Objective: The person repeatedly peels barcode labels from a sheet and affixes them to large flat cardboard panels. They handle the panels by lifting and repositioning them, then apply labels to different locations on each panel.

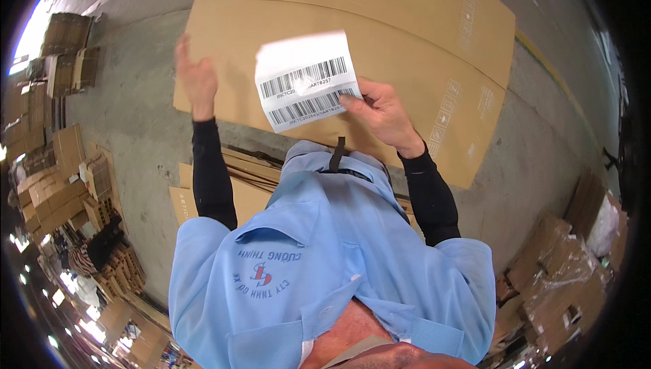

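Between thumb and fingers, my right hand grips a white label sheet printed with two rows of barcodes. The sheet is tilted, and its upper part curls a little. Beneath it lies a large flat brown cardboard sheet with fold lines and white printed symbols. My left hand is raised by the left edge of the cardboard, apart from the label. Its fingers are stretched out, slightly blurred, and nothing is in them.
More flat cardboard lies close to my body on the left. Stacked cartons and wooden pallets stand along the left side. At the lower right, cartons are partly wrapped in clear plastic. Grey concrete floor surrounds the cardboard.
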The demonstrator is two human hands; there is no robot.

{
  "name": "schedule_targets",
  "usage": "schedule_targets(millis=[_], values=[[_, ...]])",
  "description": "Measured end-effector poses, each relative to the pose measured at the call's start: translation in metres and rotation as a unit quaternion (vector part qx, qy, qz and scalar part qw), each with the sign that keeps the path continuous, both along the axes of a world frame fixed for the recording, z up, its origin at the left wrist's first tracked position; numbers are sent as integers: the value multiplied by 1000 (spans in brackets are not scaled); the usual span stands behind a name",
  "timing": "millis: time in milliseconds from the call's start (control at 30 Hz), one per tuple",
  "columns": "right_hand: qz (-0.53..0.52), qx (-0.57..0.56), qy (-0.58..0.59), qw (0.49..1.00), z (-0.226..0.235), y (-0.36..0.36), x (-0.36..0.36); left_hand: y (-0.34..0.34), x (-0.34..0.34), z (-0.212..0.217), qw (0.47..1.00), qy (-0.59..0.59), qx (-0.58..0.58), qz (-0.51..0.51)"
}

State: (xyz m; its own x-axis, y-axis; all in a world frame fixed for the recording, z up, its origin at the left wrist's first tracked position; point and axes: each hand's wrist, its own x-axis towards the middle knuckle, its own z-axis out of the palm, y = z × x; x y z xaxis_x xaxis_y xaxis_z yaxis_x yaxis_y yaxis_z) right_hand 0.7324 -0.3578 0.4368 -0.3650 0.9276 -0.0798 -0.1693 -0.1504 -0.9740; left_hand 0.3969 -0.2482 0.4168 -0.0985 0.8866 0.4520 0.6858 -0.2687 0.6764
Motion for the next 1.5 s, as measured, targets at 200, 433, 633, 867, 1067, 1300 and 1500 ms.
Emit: schedule_targets(millis=[200,433,633,867,1067,1300,1500], values=[[-24,-6,-99,995,-19,-3,-14,-61,73,20,970,-18,69,-230],[-22,114,-175,978,-37,-11,-35,-96,121,-7,955,-39,-5,-294],[-27,139,-192,971,-46,-23,-40,-110,107,-15,942,-113,-153,-276],[-15,132,-193,972,-44,-35,-37,-109,104,-4,911,-151,-254,-288],[-48,175,-189,965,-33,-42,-31,-112,113,1,945,-90,-124,-288],[-38,176,-195,964,-28,-46,-23,-113,119,14,937,-113,-79,-321],[-21,152,-196,969,-26,-42,-22,-117,117,9,932,-207,-147,-260]])
